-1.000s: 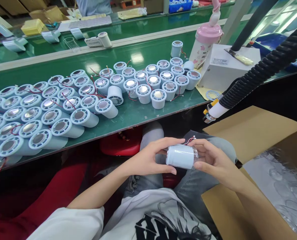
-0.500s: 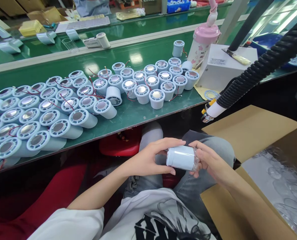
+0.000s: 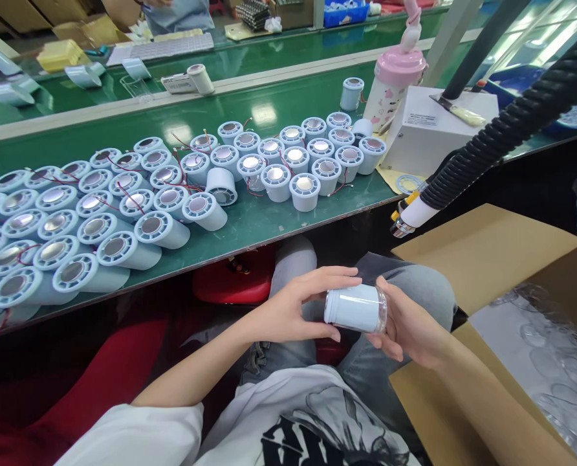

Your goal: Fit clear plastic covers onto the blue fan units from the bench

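A light blue cylinder with a clear plastic rim at its right end lies sideways between my hands, above my lap. My left hand grips its left end, fingers over the top and thumb along the lower side. Around the right end, with the clear rim, my right hand is curled, its fingertips partly under the cylinder. Many similar light blue parts with round metallic centres and thin red wires stand on the green bench in front of me.
An open cardboard box with clear plastic pieces is at the right. Above it hangs a black corrugated hose with a metal tip. Behind are a grey metal box and a pink-lidded cup. A person is across the bench.
My right-hand fingers have shifted around the cylinder's right end, showing more of the clear rim. Across the bench, a dark stacked item now stands on the far tray and the person's arm has appeared.
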Demonstrator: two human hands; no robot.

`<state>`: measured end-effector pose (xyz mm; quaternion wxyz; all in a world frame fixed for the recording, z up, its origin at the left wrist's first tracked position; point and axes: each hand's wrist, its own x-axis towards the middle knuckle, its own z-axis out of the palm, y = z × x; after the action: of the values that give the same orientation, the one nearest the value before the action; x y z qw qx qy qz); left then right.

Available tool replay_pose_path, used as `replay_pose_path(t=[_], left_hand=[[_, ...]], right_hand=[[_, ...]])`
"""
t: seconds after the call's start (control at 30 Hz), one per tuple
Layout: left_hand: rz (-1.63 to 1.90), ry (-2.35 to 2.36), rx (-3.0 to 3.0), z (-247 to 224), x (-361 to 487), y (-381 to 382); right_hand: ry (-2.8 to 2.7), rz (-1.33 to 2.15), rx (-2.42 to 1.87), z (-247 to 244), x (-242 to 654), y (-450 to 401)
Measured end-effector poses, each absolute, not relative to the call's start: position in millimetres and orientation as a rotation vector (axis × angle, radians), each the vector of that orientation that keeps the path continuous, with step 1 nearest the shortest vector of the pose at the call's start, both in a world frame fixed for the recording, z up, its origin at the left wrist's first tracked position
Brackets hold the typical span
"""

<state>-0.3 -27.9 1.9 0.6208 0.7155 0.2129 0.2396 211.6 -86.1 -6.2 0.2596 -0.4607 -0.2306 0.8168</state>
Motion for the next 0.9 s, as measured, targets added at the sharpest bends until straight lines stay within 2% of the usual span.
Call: replay_pose_path(t=[0.13,0.2,0.33,0.4,0.5,0.57,0.73,0.9], left_hand=[[0.529,0.542,1.62,6,1,-30],[0.491,0.583,1.557,9,2,-32],[0.415,0.665,1.425,13,1,-33],[0.409,0.675,1.361,13,1,-33],[0.423,0.658,1.302,12,0,-30],[0.414,0.635,1.336,13,-1,-28],[0.449,0.523,1.432,15,-3,-24],[0.364,0.549,1.225,7,-5,-25]], right_hand=[[-0.61,2.26,-1.293,-9,211,-89],[-0.785,2.142,-1.344,-10,213,-91],[-1.422,1.344,-1.526,-11,222,-93],[-1.722,0.987,-1.389,-11,227,-92],[-1.998,0.798,-1.078,-10,230,-92],[-1.96,0.909,-1.068,-8,230,-92],[-1.323,1.682,-1.007,-5,228,-94],[-1.204,1.777,-1.063,-7,232,-95]])
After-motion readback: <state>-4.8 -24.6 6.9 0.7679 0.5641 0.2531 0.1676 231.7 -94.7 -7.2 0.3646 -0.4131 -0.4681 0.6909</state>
